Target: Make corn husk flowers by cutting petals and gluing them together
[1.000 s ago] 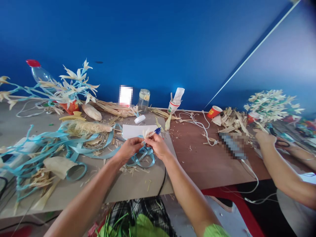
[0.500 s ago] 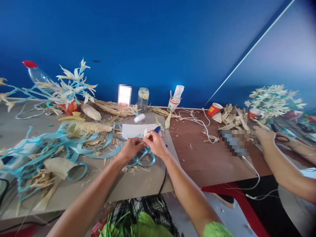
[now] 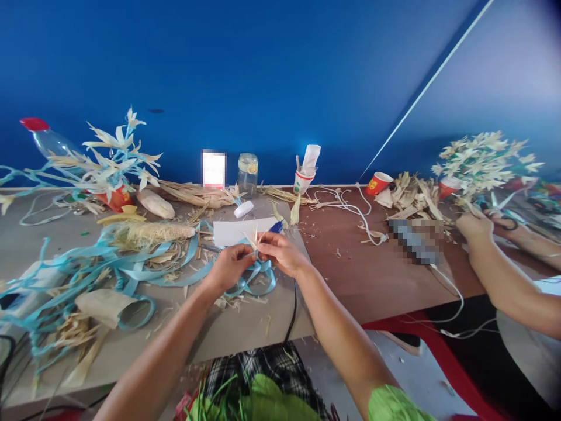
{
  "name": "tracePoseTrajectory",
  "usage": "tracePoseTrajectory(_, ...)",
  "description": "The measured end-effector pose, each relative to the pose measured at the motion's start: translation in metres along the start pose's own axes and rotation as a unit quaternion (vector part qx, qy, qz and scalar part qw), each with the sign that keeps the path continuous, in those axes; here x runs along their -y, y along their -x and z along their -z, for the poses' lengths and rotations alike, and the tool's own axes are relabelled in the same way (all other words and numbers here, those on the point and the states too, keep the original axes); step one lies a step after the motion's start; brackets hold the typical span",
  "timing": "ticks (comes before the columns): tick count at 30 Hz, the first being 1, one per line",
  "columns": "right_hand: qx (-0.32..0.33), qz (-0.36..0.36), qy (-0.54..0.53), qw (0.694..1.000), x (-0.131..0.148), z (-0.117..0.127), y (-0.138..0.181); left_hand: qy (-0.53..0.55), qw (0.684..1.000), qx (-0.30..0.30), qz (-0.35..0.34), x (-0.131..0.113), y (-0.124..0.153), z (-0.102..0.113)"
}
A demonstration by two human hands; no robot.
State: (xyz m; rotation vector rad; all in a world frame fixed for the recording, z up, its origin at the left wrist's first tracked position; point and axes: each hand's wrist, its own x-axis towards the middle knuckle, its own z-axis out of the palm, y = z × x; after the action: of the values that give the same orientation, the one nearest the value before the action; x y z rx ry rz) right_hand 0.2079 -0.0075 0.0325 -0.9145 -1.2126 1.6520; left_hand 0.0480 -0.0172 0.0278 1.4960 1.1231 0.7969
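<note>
right hand (image 3: 284,252): fingers gripping pale husk flower (image 3: 256,237), upright. left hand (image 3: 229,268): fingers pinching its base. blue ribbon (image 3: 272,283) looped on bench (image 3: 245,333) below.

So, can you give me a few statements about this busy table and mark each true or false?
1. The left hand and right hand meet at a pale pointed piece. True.
2. The clear jar lies on its side. False: the clear jar stands upright.
3. A red cup is just left of a pile of dry husks. True.
4. Nobody is holding scissors. False: a co-worker's hand holds scissors.
5. Light-blue ribbon lies on the table. True.
</note>
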Motion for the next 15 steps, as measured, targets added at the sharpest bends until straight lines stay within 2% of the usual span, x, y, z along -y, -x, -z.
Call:
tracePoseTrajectory(3, 0.04, -0.033, 0.015, 0.999, 0.001, 0.004, 0.001, 0.036, 0.999, 0.025, 0.009, -0.002, 0.0, 0.001)
tracePoseTrajectory(10, 0.014, -0.017, 0.018, 1.0, -0.009, 0.006, -0.004, 0.081, 0.995, -0.019, 0.052, 0.001, -0.001, -0.003)
tracePoseTrajectory(15, 0.033, -0.017, 0.003, 0.999, -0.009, 0.006, -0.004, 0.084, 0.996, -0.001, 0.04, -0.004, 0.001, -0.004)
